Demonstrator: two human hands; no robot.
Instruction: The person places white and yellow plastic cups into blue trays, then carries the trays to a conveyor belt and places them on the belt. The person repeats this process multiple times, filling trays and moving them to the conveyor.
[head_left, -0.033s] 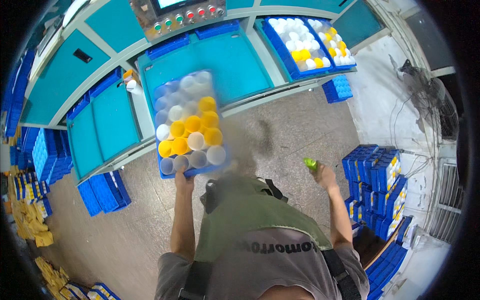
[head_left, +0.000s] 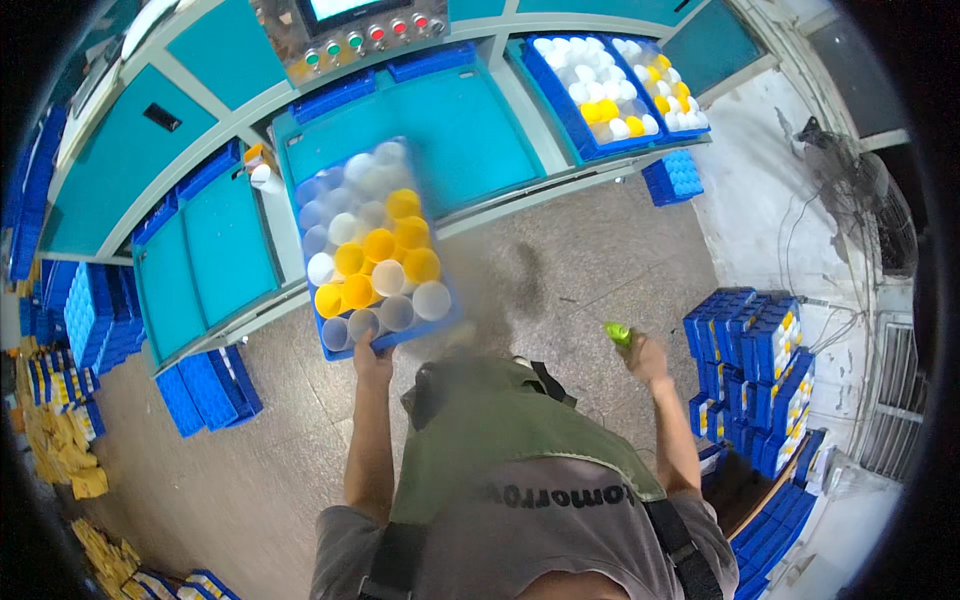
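Note:
My left hand point(head_left: 372, 357) grips the near edge of a blue tray point(head_left: 443, 322) filled with several white and yellow round caps point(head_left: 381, 253). The tray is tilted and blurred, held out over the front edge of the teal workbench point(head_left: 455, 112). My right hand point(head_left: 645, 355) is out to the right over the concrete floor, closed on a small green object point(head_left: 617, 332).
A second blue tray point(head_left: 560, 105) of white and yellow caps lies on the bench at upper right. A control panel point(head_left: 345, 35) with coloured buttons sits at the back. Stacks of blue trays point(head_left: 755, 365) stand at right and under the bench at left point(head_left: 205, 385).

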